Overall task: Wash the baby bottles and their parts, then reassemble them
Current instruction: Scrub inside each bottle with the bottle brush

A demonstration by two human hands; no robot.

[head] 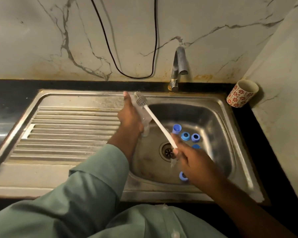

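My left hand (130,117) grips a clear baby bottle (145,120) at the sink's left rim, its neck pointing down toward the basin. My right hand (190,158) holds the white handle of a bottle brush (159,125). The brush's bristle head (141,101) lies against the bottle's upper end, beside my left fingers. In the basin lie several blue parts: a cap (176,129), two rings (185,136) (195,137), another piece (196,146) behind my right hand, and one more ring (183,176) near the front wall.
The steel sink basin (218,134) has a drain (167,151) in the middle. The tap (178,66) stands behind it with no water running. A ribbed draining board (67,131) lies left. A patterned cup (242,93) stands at the back right. A black cable (136,77) hangs on the wall.
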